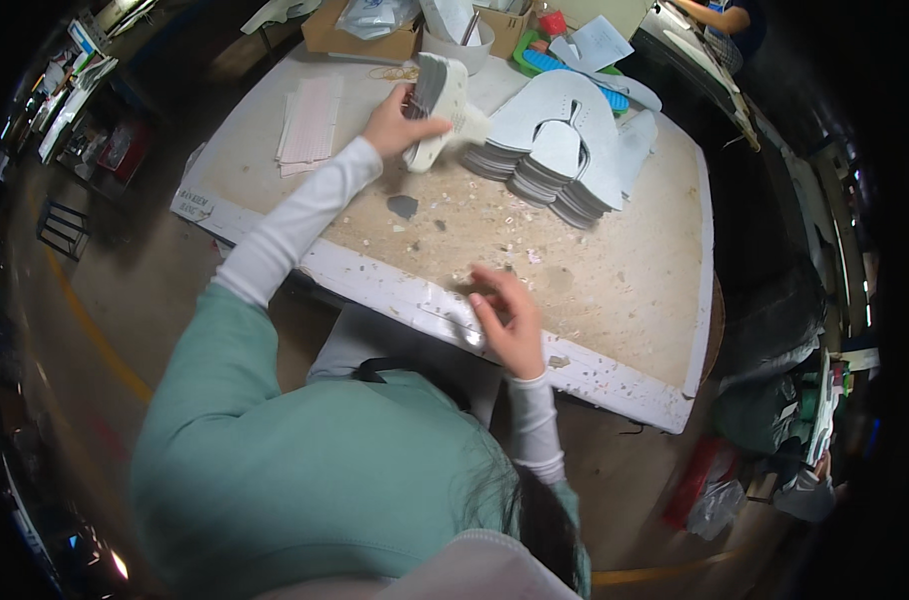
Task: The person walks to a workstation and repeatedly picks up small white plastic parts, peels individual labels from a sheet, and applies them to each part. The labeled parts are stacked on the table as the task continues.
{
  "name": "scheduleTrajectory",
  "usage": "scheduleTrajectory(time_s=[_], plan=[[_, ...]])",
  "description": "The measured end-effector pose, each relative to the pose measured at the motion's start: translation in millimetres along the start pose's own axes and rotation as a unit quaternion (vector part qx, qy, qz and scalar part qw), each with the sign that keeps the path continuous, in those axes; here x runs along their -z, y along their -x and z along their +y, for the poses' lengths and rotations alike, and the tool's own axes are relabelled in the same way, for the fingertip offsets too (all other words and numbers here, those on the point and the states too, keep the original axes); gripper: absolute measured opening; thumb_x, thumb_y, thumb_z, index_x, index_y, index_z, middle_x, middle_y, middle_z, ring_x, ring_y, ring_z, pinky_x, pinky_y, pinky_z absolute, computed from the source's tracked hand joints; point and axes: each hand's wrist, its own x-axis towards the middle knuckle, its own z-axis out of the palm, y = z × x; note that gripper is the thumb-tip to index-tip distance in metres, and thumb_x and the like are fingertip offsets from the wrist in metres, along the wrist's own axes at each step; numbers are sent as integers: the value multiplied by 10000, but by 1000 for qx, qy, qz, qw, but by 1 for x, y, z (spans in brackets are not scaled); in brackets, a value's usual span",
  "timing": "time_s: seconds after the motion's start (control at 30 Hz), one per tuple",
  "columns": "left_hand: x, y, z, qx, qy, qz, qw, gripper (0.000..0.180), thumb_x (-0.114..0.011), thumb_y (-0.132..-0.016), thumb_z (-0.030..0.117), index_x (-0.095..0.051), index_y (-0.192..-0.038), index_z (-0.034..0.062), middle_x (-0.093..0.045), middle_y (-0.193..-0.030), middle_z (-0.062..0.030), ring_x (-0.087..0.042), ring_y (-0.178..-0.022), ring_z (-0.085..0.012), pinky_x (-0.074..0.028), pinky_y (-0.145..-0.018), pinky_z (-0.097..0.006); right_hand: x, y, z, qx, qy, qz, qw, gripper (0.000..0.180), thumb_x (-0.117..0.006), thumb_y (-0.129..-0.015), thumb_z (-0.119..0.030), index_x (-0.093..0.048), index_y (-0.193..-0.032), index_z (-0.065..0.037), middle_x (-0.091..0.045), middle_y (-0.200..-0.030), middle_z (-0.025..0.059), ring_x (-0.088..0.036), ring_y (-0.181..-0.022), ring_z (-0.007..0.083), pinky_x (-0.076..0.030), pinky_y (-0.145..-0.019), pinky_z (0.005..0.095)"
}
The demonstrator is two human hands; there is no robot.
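Over the far left part of the table, my left hand point(400, 125) is closed round a bundle of white cut pieces point(440, 110) with small holes, held tilted on edge. Just to its right lies a large stack of pale grey shoe-upper pieces point(540, 100), curved and layered, with slots in the top one. My right hand point(515, 320) hovers by the table's front edge, thumb and fingers bent but apart, and I see nothing gripped. A shiny patch point(465, 320) beside it on the edge is too unclear to name.
Small scraps and a dark grey piece point(402, 206) litter the tabletop point(635, 290). Printed pinkish sheets point(308, 122) lie at the left. A cardboard box point(360, 38), a white tub point(472, 45) with tools, and a blue-green tray point(545, 62) stand along the back.
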Motion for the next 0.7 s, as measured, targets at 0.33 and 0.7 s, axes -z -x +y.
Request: scheduleTrajectory(time_s=[0.33, 0.7], plan=[[-11, 107, -2, -166, -207, -170, 949, 1061, -833, -543, 315, -324, -1422, 11, -428, -1396, -205, -426, -1292, -368, -320, -1090, -430, -13, -91, 45, 53, 103, -114, 987, 1233, -876, -597, -439, -163, -1483, 37, -319, -1451, 257, -340, -1347, 392, -286, -1118, 434], [-19, 106, 12, -78, -56, -171, 981, 1153, -834, -669, 356, -117, -1484, -33, -370, -1422, -253, -391, -1319, -354, -315, -1096, -397, -21, -94, 43, 24, -5, -98, 995, 887, -770, -766, -395, -334, -1438, -16, -374, -1420, 221, -396, -1303, 346, -317, -1092, 432]])
